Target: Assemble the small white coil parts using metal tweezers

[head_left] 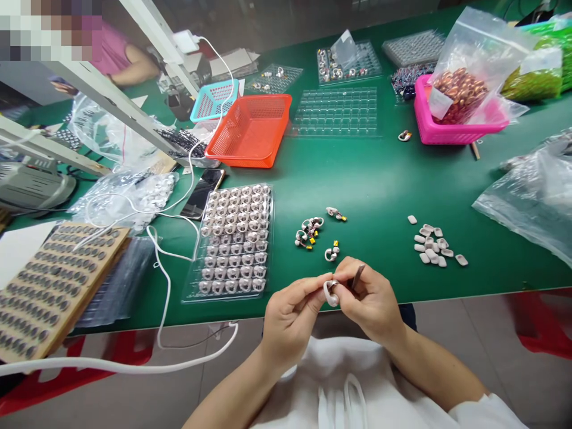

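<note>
My left hand (290,316) is closed, its fingertips pinching a small white C-shaped earphone piece (329,296) near the table's front edge. My right hand (370,301) meets it from the other side, thumb and fingers pressed at the piece. A thin dark tool (357,276) sticks up between the right fingers; its tip is hidden. Just beyond my hands lie a few similar curved pieces with yellow tabs, one of them a loose earphone piece (331,254). Further right is a scattered group of small pale oblong caps (429,245).
Left of my hands stands a clear tray of pale pieces (235,238), with a phone (203,193) behind it. An orange basket (250,158), an unfilled clear tray (337,113) and a pink basket (462,136) stand further back. White cables (167,286) cross the left side. Another person's arm (136,65) shows far left.
</note>
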`<action>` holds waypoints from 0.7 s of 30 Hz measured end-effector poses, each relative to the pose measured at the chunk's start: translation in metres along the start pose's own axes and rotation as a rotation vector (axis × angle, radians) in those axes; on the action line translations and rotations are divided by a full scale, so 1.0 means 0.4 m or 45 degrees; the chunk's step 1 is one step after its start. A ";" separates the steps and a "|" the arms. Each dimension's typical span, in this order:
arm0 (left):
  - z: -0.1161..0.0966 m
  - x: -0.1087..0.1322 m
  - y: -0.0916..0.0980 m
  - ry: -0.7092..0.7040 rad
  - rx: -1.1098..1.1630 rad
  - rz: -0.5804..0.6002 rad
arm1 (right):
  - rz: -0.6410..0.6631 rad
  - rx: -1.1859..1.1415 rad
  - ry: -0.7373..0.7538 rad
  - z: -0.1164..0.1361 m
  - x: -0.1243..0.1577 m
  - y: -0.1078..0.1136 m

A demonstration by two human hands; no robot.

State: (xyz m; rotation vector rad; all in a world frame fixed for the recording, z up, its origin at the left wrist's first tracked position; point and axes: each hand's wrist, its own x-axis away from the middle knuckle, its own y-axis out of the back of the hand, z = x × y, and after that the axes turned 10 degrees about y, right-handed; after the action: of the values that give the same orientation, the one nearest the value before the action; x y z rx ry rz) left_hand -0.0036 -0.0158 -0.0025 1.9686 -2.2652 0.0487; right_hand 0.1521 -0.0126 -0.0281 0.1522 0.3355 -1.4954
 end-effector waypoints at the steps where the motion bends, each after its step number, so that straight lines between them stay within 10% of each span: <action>1: 0.000 -0.001 0.000 0.000 0.007 0.000 | -0.002 0.001 -0.009 -0.001 -0.001 0.001; 21: 0.000 0.002 -0.012 -0.096 -0.048 0.018 | -0.030 -0.028 -0.016 -0.012 0.005 -0.007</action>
State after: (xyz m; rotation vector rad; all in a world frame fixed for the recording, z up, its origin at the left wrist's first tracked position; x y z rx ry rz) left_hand 0.0009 -0.0173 -0.0027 1.9677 -2.3085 -0.0667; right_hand 0.1489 -0.0133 -0.0329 0.1218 0.3444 -1.5148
